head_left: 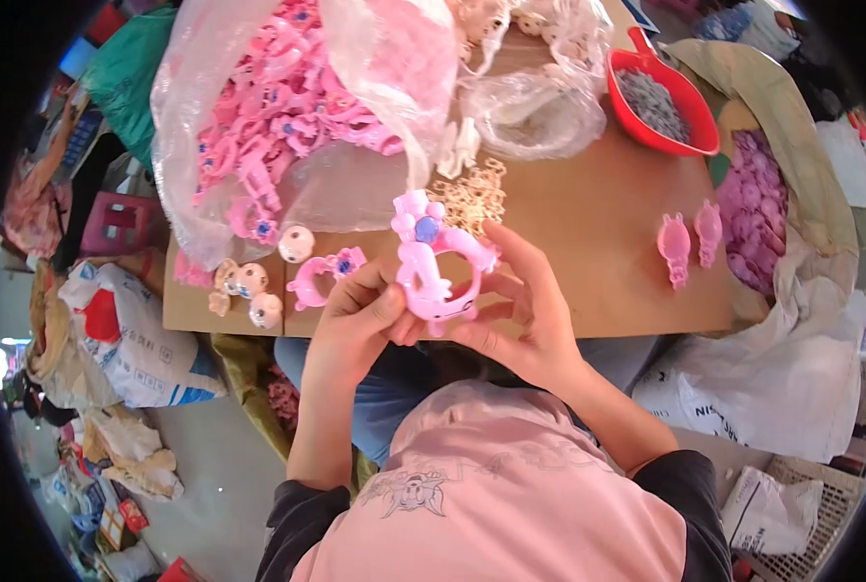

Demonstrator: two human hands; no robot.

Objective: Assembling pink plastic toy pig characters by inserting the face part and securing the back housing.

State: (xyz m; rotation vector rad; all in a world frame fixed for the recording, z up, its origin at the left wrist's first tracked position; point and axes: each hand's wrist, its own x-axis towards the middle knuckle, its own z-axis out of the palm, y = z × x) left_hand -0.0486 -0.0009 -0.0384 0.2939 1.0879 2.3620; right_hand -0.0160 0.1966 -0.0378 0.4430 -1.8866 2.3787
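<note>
Both hands, left (355, 315) and right (525, 320), are clamping one pink plastic ring-shaped toy with a blue stud (435, 267) above the tabletop (588, 223); I'm judging many remain in the clear bag of pink pieces (277, 116) at eleven o'clock.

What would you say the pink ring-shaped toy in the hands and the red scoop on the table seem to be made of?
Pink ring-shaped toy: apparently moulded plastic, glossy, with smooth rounded edges and a blue stud. Red scoop: probably plastic too, uniform bright red with a shiny rim.
</note>
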